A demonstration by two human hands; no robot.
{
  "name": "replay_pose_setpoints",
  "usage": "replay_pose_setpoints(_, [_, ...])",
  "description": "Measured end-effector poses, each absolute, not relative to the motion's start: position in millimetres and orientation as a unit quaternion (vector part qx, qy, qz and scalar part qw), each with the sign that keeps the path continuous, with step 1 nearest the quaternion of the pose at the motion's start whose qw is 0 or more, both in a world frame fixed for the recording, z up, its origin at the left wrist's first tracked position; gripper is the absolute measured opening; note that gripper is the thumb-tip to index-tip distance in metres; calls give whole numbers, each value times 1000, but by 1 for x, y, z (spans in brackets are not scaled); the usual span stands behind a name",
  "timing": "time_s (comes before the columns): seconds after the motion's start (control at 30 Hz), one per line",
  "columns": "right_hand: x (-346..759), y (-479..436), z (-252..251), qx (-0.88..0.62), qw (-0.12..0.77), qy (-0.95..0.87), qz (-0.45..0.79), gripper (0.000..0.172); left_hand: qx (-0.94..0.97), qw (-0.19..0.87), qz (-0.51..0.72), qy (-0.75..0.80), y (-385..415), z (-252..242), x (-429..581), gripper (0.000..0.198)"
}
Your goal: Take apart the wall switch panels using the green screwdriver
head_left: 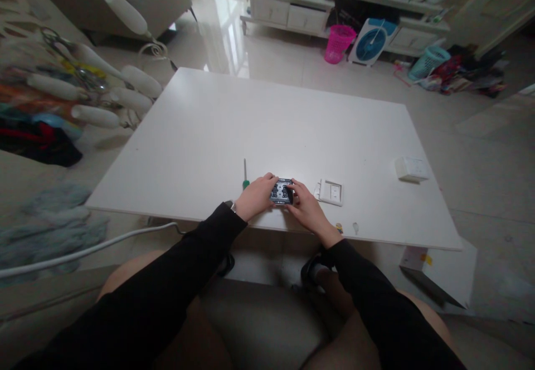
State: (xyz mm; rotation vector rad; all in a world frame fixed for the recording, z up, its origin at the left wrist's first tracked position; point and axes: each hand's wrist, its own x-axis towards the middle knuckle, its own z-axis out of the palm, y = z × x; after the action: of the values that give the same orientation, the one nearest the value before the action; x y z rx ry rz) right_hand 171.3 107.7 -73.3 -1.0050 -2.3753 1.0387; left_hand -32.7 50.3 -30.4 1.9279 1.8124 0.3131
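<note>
My left hand (259,193) and my right hand (306,205) hold a dark square wall socket panel (282,191) between them, just over the near edge of the table. Pale and grey fittings show on its upturned face. The left fingers are closed on its left side; the right thumb and fingers grip its right side. Left of it lies a screwdriver (246,183) with a green handle, its shaft pointing away from me. To the right of my right hand lies a white socket frame (339,200) with a white insert in it.
The white table (234,119) spreads out before me. On its right stands a white box (412,169). Small bits, one yellow (339,228), lie by the near edge. A pink basket (339,44) and a blue fan (371,42) stand on the floor beyond.
</note>
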Motion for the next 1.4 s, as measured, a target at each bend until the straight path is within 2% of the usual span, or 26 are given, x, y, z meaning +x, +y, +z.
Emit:
replay_pose_setpoints(0.9, [170,103,-64,-360,151,-839,380,55,709,231,96,659,47,-23,-30,48])
replay_pose_setpoints(1.07, [183,129,-57,-336,149,-833,414,64,703,235,88,666,47,-23,-30,55])
replay_pose_setpoints(1.17, [205,153,-55,-390,164,-847,321,61,703,240,91,663,47,-24,-30,59])
replay_pose_setpoints(1.27, [224,167,-58,-413,125,-870,239,52,706,238,93,660,47,-25,-31,58])
replay_pose_setpoints(1.4, [229,166,-63,-412,98,-881,210,42,707,242,100,657,47,-27,-31,59])
